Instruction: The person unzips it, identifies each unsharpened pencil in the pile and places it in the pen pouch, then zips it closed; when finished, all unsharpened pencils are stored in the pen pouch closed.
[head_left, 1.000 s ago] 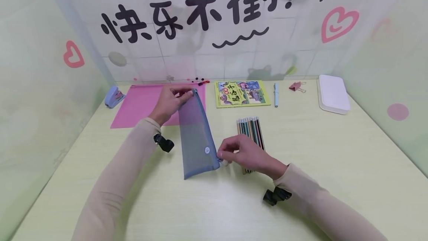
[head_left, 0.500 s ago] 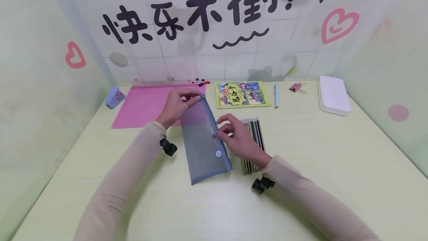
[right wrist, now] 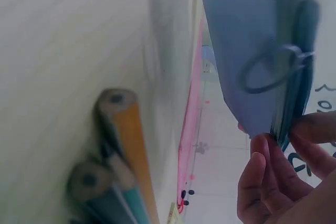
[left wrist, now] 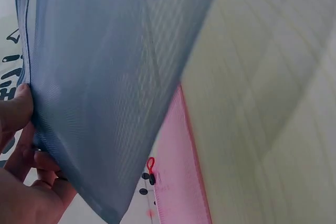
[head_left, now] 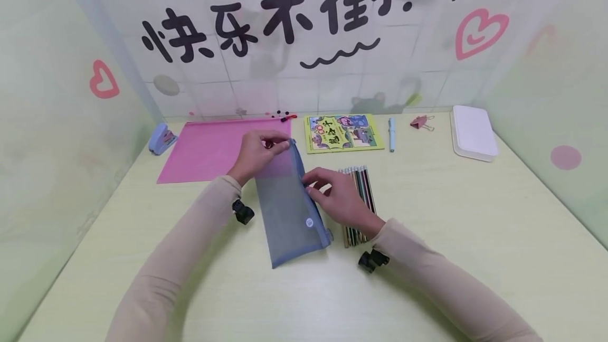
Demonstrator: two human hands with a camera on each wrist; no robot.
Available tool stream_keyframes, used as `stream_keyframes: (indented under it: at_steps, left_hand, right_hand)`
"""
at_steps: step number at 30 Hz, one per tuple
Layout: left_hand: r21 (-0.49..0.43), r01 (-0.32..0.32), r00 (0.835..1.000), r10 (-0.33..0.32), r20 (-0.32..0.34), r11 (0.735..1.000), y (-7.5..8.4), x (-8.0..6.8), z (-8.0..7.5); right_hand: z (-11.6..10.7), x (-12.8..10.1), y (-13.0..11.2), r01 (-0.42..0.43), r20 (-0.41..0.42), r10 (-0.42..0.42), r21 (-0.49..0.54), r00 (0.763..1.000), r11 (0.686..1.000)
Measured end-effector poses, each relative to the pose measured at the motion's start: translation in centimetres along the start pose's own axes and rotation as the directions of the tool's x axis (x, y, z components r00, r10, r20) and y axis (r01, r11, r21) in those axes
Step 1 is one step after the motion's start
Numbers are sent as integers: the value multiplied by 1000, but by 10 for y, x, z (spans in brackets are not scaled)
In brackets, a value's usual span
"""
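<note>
A blue-grey mesh zip pouch [head_left: 285, 210] is held tilted above the table, its zip edge to the right. My left hand [head_left: 258, 154] pinches the far top corner of it. Partway down the zip edge, the thumb and fingers of my right hand [head_left: 339, 197] pinch the fabric, as the right wrist view also shows. A looped zip pull [right wrist: 273, 72] hangs at the near end of the zip. Beneath and beside my right hand lies a row of several pencils [head_left: 368, 194], partly hidden by it. The inside of the pouch cannot be made out.
A pink zip folder [head_left: 204, 152] lies behind the pouch. Along the back are a stapler [head_left: 162, 139], a comic-style book [head_left: 344, 133], a light blue pen [head_left: 391, 135], a pink binder clip [head_left: 421, 123] and a white box [head_left: 474, 133]. Walls stand on three sides.
My right hand has gone from the near end of the zip up to its middle and grips the edge there. My left hand and the pouch have shifted slightly right.
</note>
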State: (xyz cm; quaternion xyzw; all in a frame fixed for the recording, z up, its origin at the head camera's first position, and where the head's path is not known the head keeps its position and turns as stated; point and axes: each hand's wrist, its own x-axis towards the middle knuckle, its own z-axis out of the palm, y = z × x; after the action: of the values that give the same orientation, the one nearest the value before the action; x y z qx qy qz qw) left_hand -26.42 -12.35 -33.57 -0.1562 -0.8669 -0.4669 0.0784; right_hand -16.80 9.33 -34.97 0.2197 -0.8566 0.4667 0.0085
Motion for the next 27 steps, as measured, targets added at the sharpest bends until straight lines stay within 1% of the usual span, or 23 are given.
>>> stream_keyframes:
  at_steps: [2, 5, 7, 11, 13, 16, 20, 23, 27]
  left_hand:
    - [1, -3, 1000, 3, 0, 1000, 1, -1, 1]
    - [-9, 3, 1000, -2, 26, 1000, 4, -2, 2]
    - [2, -5, 998, 5, 63, 1000, 6, -4, 4]
    - [66, -59, 987, 48, 151, 996, 12, -11, 10]
    - [101, -80, 979, 60, 193, 992, 18, -16, 12]
    - [181, -113, 961, 61, 270, 977, 27, -26, 12]
    - [278, -142, 933, 34, 360, 950, 40, -35, 7]
    - [331, -131, 929, -1, 371, 935, 48, -40, -1]
    - [388, -112, 936, -34, 351, 915, 55, -45, -16]
  right_hand:
    - [0, 1, 0, 4, 27, -3, -16, 1000, 1000]
    - [0, 2, 0, -6, 60, 6, -13, 998, 1000]
    - [-1, 3, 1, -13, 67, 13, -7, 998, 1000]
    - [-2, 4, 2, -47, 77, 48, -14, 996, 999]
    - [-2, 5, 3, -63, 82, 64, -22, 995, 998]
    - [-2, 5, 4, -89, 82, 91, -31, 992, 996]
    - [-3, 5, 8, -107, 89, 110, -44, 990, 993]
    - [-5, 4, 11, -125, 100, 131, -65, 986, 990]
    - [-11, 4, 16, -164, 109, 178, -126, 978, 978]
